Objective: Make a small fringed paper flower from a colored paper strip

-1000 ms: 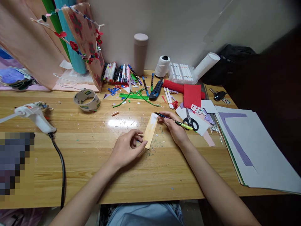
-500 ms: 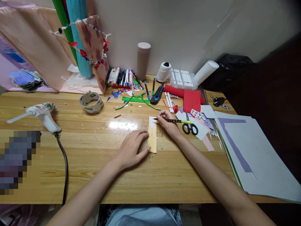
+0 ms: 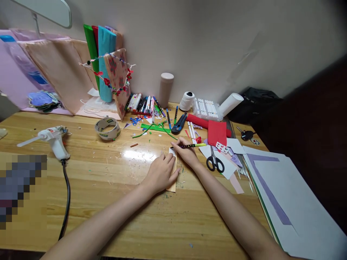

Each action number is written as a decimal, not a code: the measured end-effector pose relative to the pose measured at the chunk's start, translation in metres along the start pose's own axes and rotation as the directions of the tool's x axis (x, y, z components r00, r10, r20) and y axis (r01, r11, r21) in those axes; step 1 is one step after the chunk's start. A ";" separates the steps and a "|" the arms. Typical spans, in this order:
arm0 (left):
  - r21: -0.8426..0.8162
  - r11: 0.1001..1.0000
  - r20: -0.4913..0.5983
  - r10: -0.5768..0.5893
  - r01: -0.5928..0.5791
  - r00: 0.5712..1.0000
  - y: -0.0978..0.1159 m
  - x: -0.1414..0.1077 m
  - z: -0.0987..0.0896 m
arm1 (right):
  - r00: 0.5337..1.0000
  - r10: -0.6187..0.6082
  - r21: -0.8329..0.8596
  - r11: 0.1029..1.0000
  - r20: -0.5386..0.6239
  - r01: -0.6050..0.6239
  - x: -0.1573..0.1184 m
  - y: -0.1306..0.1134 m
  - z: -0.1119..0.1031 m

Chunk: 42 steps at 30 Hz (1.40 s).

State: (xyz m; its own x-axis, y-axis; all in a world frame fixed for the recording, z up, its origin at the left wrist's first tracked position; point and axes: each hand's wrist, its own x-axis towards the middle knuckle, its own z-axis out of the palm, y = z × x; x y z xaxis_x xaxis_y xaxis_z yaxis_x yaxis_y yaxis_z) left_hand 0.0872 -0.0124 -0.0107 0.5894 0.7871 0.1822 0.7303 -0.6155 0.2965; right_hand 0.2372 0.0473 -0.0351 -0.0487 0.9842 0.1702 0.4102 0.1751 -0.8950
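Observation:
A narrow paper strip (image 3: pixel 171 187), yellowish with a white upper end, lies upright in front of me on the wooden table. My left hand (image 3: pixel 160 171) rests flat across its middle, fingers extended and thumb out at the right edge, hiding much of the strip. Pinched in my right hand (image 3: pixel 186 153) is a black dotted marker pen (image 3: pixel 197 145) with a yellow-green end. Its tip is at the strip's upper end; whether it touches cannot be made out. Black-handled scissors (image 3: pixel 215 164) lie right of my right hand.
Left stand a white glue gun (image 3: pixel 56 142) with a black cord and a tape roll (image 3: pixel 107 129). Behind the hands are a utility knife (image 3: pixel 179 123), green wire (image 3: pixel 141 134), several markers and paper scraps. White sheets (image 3: pixel 306 195) cover the right side.
My left hand has shifted from the strip's left edge to over its middle. My right hand still holds the pen near the upper end. The view has tilted upward.

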 end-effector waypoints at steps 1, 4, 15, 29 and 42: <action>-0.007 1.000 -0.004 -0.002 0.002 1.000 0.000 -0.001 0.000 | 1.000 -0.001 0.003 1.000 0.014 0.001 0.000 0.000 0.000; -0.055 0.998 -0.010 -0.019 0.018 1.000 -0.002 -0.003 0.000 | 0.999 0.003 0.015 1.000 0.038 -0.004 -0.001 0.001 0.000; -0.206 0.977 0.009 -0.064 0.064 0.998 -0.008 -0.004 0.000 | 1.000 -0.012 0.042 0.999 0.028 0.011 0.001 0.001 -0.003; -0.013 1.000 0.058 -0.020 0.021 0.998 0.001 -0.007 0.000 | 0.995 -0.023 0.009 1.000 0.093 0.022 -0.002 -0.001 -0.003; 0.023 1.000 0.055 -0.020 0.019 0.998 0.002 -0.009 0.002 | 0.995 -0.011 0.018 1.000 0.100 0.010 -0.003 -0.002 -0.003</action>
State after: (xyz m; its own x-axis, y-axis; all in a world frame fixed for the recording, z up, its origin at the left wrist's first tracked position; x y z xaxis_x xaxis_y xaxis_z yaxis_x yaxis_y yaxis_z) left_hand 0.0843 -0.0209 -0.0138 0.5923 0.7960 0.1244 0.7492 -0.6010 0.2785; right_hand 0.2389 0.0439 -0.0329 -0.1445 0.9798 0.1382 0.3934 0.1850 -0.9006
